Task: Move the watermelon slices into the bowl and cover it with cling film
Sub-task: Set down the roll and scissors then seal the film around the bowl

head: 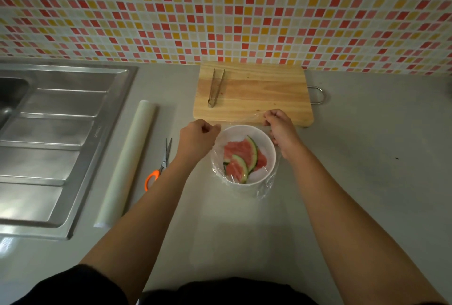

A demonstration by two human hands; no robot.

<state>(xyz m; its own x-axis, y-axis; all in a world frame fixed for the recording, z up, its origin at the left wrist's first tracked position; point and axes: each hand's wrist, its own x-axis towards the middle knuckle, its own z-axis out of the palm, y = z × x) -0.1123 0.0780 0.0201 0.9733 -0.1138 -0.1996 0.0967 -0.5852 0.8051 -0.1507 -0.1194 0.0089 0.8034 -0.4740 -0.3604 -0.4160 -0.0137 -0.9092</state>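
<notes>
A white bowl (265,142) stands on the grey counter just in front of the cutting board. Watermelon slices (241,158) with green rind lie inside it. A sheet of clear cling film (265,188) is draped over the bowl, its near edge crumpled on the counter. My left hand (195,138) pinches the film at the bowl's left far side. My right hand (281,131) pinches the film's far right corner above the bowl's rim.
A wooden cutting board (264,94) with metal tongs (215,88) on it lies behind the bowl. The cling film roll (127,165) and orange-handled scissors (159,167) lie to the left, beside a steel sink drainer (53,138). A tiled wall rises behind.
</notes>
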